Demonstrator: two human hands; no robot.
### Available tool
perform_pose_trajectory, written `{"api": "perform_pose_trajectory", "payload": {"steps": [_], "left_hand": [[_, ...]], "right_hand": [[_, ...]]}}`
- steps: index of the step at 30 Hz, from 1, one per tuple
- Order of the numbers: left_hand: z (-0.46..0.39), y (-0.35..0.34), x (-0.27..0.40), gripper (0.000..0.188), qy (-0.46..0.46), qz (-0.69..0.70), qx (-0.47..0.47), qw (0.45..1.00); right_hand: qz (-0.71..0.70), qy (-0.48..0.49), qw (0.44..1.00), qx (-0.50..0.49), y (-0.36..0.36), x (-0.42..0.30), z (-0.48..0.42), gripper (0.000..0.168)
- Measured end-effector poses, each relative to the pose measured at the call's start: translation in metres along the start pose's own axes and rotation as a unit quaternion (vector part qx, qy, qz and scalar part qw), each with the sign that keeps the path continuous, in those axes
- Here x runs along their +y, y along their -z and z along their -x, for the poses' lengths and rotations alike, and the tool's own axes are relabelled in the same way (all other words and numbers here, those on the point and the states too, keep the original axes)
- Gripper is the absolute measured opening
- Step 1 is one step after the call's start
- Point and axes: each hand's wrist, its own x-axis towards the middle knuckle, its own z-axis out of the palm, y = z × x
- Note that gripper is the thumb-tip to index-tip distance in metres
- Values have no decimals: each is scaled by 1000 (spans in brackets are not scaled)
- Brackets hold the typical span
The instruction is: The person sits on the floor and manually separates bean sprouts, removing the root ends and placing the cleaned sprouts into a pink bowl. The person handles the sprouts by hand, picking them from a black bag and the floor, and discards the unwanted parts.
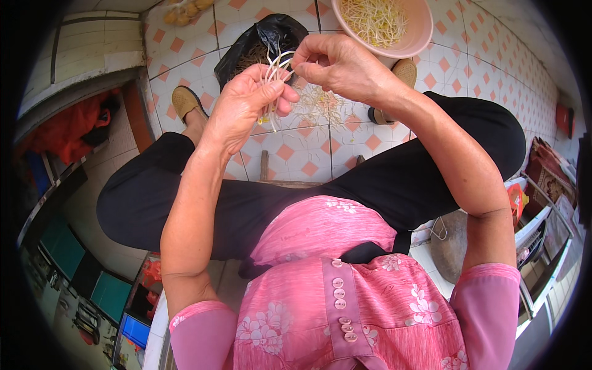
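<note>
My left hand (252, 99) holds a small bunch of bean sprouts (276, 69) between thumb and fingers. White stems stick out above it, and a few yellow tips hang below the palm. My right hand (344, 67) is just to the right, with thumb and forefinger pinched at the end of a curved white sprout. Behind my hands an open black plastic bag (273, 28) lies on the floor, with thin brownish strands (247, 60) inside. A pink plastic basin (423, 30) beyond my right hand contains many loose sprouts (374, 21).
Thin root scraps (323, 108) litter the tiled floor (291, 152) between my feet. My slip-on shoes stand at either side, the left shoe (188, 101) near the bag. A bag of yellowish round items (187, 11) lies at the far left. A low wooden stool edge (296, 184) shows between my legs.
</note>
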Motion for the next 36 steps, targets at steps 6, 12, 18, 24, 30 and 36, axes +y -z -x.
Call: {"api": "perform_pose_trajectory", "payload": {"steps": [6, 12, 18, 24, 30, 36], "left_hand": [[2, -2, 4, 22, -5, -26, -17, 1000], [1, -3, 1, 21, -9, -21, -1, 1000], [1, -3, -1, 20, -4, -55, -7, 998], [1, -4, -5, 18, -2, -96, -10, 995], [3, -4, -6, 15, 26, -161, -12, 987], [5, -4, -3, 13, 71, -192, -42, 978]], "right_hand": [[51, 7, 999, 5, -2, -2, 3, 10], [26, -29, 996, 75, 2, -8, 2, 17], [-12, -84, 995, 54, 8, -12, -1, 17], [22, -61, 998, -10, 5, -5, -3, 17], [91, -14, 993, -69, 0, 0, -1, 14], [208, 53, 973, -85, -4, 4, 4, 12]]}}
